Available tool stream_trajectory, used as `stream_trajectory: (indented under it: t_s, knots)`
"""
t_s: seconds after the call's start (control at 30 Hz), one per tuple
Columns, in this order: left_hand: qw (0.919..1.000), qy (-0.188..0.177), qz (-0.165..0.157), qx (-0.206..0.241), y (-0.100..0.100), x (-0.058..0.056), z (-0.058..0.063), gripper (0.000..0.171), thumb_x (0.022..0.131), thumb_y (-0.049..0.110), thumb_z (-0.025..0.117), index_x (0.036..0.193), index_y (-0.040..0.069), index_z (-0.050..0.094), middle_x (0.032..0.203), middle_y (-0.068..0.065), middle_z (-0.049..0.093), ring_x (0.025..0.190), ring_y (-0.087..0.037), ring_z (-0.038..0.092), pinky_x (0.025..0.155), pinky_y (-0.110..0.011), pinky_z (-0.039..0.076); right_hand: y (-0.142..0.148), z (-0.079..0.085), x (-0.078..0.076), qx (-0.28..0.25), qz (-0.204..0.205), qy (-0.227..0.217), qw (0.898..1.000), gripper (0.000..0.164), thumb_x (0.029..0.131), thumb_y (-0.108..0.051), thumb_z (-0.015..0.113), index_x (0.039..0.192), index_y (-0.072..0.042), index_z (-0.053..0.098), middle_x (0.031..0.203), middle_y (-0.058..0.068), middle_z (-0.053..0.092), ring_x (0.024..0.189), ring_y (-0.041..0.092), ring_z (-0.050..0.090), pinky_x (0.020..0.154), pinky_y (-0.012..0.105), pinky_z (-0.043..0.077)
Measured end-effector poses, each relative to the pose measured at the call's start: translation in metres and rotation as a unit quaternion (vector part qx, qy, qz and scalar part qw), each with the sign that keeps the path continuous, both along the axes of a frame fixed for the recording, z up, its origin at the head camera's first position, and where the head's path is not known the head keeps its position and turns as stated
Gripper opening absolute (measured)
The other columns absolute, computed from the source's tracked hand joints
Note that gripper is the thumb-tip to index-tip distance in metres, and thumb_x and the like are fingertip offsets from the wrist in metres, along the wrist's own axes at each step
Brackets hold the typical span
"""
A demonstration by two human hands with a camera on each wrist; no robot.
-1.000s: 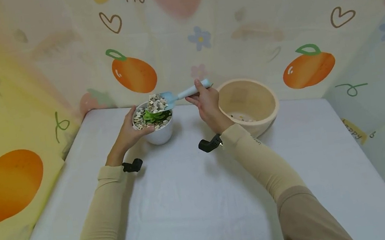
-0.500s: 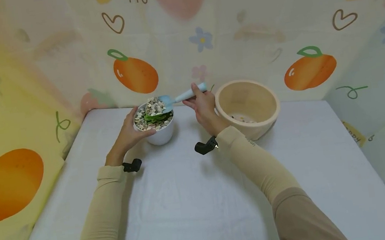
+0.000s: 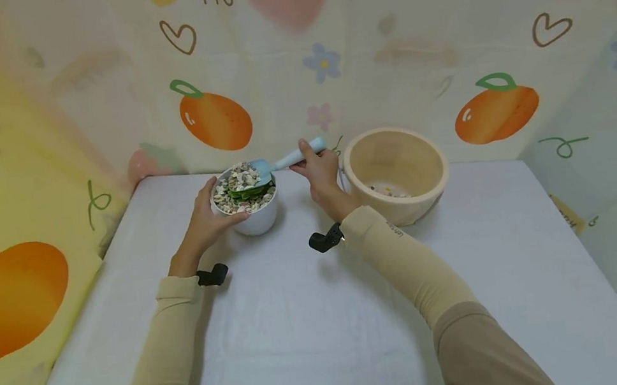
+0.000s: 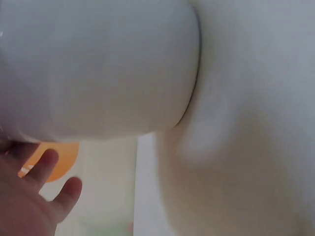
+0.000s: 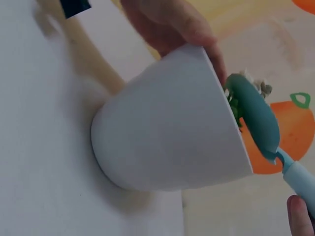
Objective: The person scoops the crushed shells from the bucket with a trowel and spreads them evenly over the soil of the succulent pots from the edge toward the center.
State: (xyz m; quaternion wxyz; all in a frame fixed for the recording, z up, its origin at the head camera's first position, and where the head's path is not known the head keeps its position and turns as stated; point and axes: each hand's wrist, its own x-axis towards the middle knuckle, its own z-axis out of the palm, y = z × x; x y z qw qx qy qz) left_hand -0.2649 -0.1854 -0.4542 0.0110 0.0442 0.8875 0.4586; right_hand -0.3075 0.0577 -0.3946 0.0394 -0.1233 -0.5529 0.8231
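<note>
The hand trowel point(image 3: 287, 160) has a pale blue blade, a narrow neck and a lighter blue-white rounded handle. A heap of white and grey gravel point(image 3: 242, 176) fills the blade. In the right wrist view, the convex underside of the blade shows beside the pot rim; contact between the two cannot be told.

Trowel orientation: the blade points left, over the pot opening; the handle end points right. The long axis runs left to right and slopes, with the handle end higher than the blade.

The flowerpot point(image 3: 257, 223) is smooth, white and tapered, narrower at the base. It stands on the white-covered table point(image 3: 313, 320), left of centre at the far side, with its opening upward and its axis about vertical. Inside the rim, a green succulent point(image 3: 251, 193) shows partly beneath the blade, surrounded by more gravel.

Grip, left hand point(image 3: 208, 221): spread around the left side of the pot, thumb on the near rim, fingers at the far left. Grip, right hand point(image 3: 320, 172): closed narrowly on the trowel handle.

A beige round planter point(image 3: 403, 210) stands right of the right hand, with small pieces scattered on its floor. A fruit-printed backdrop point(image 3: 268, 50) rises behind the table.
</note>
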Motion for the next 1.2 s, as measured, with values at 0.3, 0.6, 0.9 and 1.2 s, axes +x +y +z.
stream_trajectory:
  t_s: [0.3, 0.6, 0.9, 1.2]
  knots:
    - [0.9984, -0.019, -0.038, 0.036, -0.006, -0.012, 0.003, 0.117, 0.074, 0.032, 0.084, 0.158, 0.013, 0.005, 0.163, -0.016, 0.01, 0.15, -0.037, 0.012, 0.118, -0.061, 0.014, 0.0, 0.0, 0.0, 0.067, 0.02, 0.039, 0.997, 0.021, 0.098, -0.022, 0.059, 0.095, -0.002, 0.056, 0.084, 0.012, 0.064, 0.082, 0.028, 0.073, 0.077, 0.035, 0.06]
    - [0.9984, -0.022, -0.024, 0.046, -0.004, -0.01, -0.001, 0.117, 0.073, 0.033, 0.085, 0.158, 0.015, 0.007, 0.164, -0.013, 0.01, 0.15, -0.036, 0.013, 0.118, -0.062, 0.016, -0.003, -0.003, 0.003, 0.127, 0.007, 0.045, 0.991, 0.025, 0.098, -0.026, 0.059, 0.096, -0.001, 0.057, 0.085, 0.02, 0.068, 0.077, 0.031, 0.073, 0.07, 0.031, 0.06]
    - [0.9986, -0.003, -0.005, 0.053, 0.0, -0.006, 0.0, 0.116, 0.072, 0.033, 0.085, 0.157, 0.011, 0.009, 0.162, -0.017, 0.014, 0.149, -0.036, 0.016, 0.118, -0.06, 0.017, -0.008, 0.002, 0.004, 0.156, -0.009, 0.06, 0.986, 0.026, 0.096, -0.024, 0.061, 0.093, 0.002, 0.058, 0.084, 0.022, 0.067, 0.073, 0.033, 0.072, 0.068, 0.032, 0.061]
    - [0.9995, 0.0, 0.006, 0.03, 0.004, 0.001, -0.002, 0.118, 0.073, 0.038, 0.085, 0.157, 0.01, 0.007, 0.161, -0.019, 0.016, 0.147, -0.037, 0.019, 0.117, -0.061, 0.02, -0.01, 0.003, 0.005, 0.161, -0.011, 0.028, 0.986, 0.03, 0.096, -0.026, 0.061, 0.101, 0.004, 0.058, 0.089, 0.026, 0.07, 0.072, 0.03, 0.073, 0.063, 0.027, 0.059]
